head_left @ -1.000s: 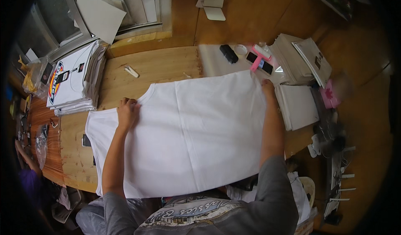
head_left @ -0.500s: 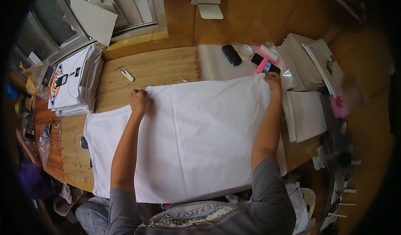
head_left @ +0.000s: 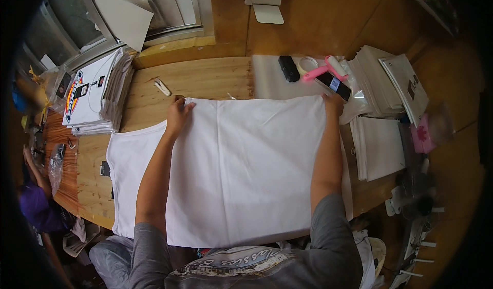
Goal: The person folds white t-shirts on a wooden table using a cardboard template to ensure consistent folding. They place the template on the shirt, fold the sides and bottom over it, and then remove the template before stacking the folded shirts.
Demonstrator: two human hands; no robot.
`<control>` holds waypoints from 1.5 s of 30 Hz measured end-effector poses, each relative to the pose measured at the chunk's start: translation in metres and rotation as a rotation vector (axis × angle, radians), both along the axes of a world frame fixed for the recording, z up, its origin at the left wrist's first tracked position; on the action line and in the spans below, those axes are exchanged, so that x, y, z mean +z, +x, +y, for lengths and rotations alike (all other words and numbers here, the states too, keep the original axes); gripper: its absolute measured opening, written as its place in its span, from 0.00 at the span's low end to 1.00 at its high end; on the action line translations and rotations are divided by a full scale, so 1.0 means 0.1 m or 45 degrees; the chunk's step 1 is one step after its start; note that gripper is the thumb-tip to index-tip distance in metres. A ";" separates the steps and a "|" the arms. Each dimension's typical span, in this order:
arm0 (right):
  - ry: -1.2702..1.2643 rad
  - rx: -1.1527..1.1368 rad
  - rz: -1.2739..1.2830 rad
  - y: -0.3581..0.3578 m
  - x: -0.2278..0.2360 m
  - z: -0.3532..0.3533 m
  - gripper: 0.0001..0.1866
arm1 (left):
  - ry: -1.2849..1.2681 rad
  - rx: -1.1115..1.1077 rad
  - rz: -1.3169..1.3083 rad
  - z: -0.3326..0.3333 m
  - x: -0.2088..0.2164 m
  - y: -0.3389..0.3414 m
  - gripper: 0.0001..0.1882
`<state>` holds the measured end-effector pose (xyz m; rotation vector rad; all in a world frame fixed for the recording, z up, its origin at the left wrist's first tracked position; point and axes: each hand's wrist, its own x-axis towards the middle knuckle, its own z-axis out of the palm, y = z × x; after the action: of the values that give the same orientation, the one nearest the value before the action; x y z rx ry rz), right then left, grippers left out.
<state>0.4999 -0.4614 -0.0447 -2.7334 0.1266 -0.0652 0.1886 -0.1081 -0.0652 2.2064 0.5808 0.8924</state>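
Observation:
A white shirt [head_left: 246, 171] lies spread across the wooden table in front of me, its narrower, curved end toward the left. My left hand [head_left: 177, 115] is closed on the shirt's far edge, near where the body narrows. At the far right corner, my right hand [head_left: 333, 105] grips the same edge, fingertips partly hidden by cloth. Between both hands the far edge runs nearly straight. A lengthwise crease crosses the cloth from far to near. Just beyond my right hand lie a phone [head_left: 336, 86] and a pink lint roller [head_left: 313, 73].
Folded white shirts [head_left: 100, 94] with tags are stacked at the left. Nippers [head_left: 163, 87] lie on the table [head_left: 205, 76]. A black case [head_left: 288, 69] and a tape roll [head_left: 308, 64] sit at the back. White packs [head_left: 377, 147] stand right. Another person's purple sleeve [head_left: 36, 207] shows far left.
My left hand has moved farther away with the shirt's edge, and my right hand has come slightly nearer. The lint roller's handle now points more to the left. The whole view has shifted slightly.

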 end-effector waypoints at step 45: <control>-0.325 0.289 -0.439 0.26 -0.22 -0.16 0.14 | -0.172 0.660 0.428 1.38 0.53 -2.41 0.23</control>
<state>0.5255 -0.4770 -0.0670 -2.9170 -0.3080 -0.5162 -0.0527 0.0296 -0.0122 2.1259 1.3765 0.6984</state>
